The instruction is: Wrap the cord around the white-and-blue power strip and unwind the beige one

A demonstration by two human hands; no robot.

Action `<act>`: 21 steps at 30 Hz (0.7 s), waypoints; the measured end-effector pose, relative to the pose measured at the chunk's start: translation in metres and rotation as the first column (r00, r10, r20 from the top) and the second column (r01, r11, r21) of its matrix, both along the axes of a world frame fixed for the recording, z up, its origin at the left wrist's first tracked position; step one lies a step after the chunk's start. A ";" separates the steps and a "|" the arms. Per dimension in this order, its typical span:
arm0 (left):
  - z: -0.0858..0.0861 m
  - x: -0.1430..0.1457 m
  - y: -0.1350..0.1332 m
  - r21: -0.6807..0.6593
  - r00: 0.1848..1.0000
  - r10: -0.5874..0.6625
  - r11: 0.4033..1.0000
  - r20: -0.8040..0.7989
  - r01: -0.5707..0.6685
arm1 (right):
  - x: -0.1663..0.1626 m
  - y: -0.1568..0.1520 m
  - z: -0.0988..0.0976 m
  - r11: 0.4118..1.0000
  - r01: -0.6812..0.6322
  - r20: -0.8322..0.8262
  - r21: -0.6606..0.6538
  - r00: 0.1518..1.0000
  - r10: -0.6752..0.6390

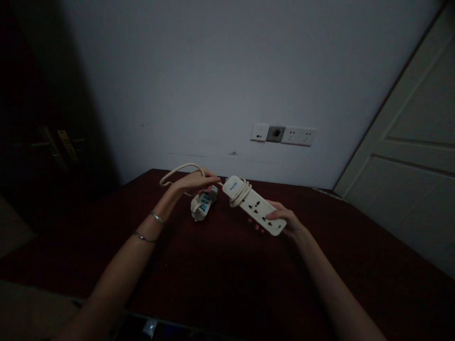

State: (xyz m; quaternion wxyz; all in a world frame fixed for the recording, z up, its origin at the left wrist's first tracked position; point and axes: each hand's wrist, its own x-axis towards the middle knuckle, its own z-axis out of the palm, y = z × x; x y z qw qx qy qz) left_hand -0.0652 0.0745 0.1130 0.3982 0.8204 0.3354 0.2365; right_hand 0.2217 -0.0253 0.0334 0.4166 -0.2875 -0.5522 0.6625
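A white power strip (pixel 259 202) is tilted above the dark red table, its sockets facing up. My right hand (pixel 286 218) grips its lower end, thumb on top and fingers underneath. Several turns of white cord (pixel 241 192) are wound around the end with the blue lettering. My left hand (pixel 199 181) is closed on the cord near that end, and a loose loop of cord (pixel 177 169) arcs over its wrist. A second white power strip (pixel 204 202) lies on the table just below my left hand, with its own cord bunched around it; my fingers partly hide it.
The dark red table (pixel 213 265) meets a pale wall at the back. Wall sockets (pixel 298 136) and switch plates sit low on that wall. A white panelled door (pixel 408 156) stands at the right, and a dark door with a brass handle (pixel 67 144) at the left.
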 end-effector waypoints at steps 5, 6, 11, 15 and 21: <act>-0.001 -0.016 0.006 -0.183 0.960 -0.220 0.965 -0.170 0.189 | 0.000 0.004 -0.002 0.986 0.166 -0.013 -0.003 0.986 -0.166; -0.001 -0.017 0.006 -0.221 0.936 -0.288 0.945 -0.203 0.243 | -0.001 0.005 -0.002 0.982 0.191 -0.010 -0.007 0.981 -0.191; -0.002 -0.011 0.001 -0.388 0.777 -0.565 0.806 -0.277 0.447 | -0.007 0.009 -0.006 0.962 0.272 0.025 -0.022 0.962 -0.272; 0.003 -0.001 -0.011 -0.452 0.755 -0.605 0.764 -0.252 0.461 | -0.006 0.014 -0.010 0.946 0.322 0.052 -0.046 0.946 -0.319; 0.013 -0.004 -0.022 -0.313 0.896 -0.435 0.866 -0.085 0.391 | 0.004 0.022 -0.019 0.938 0.340 0.117 -0.065 0.936 -0.331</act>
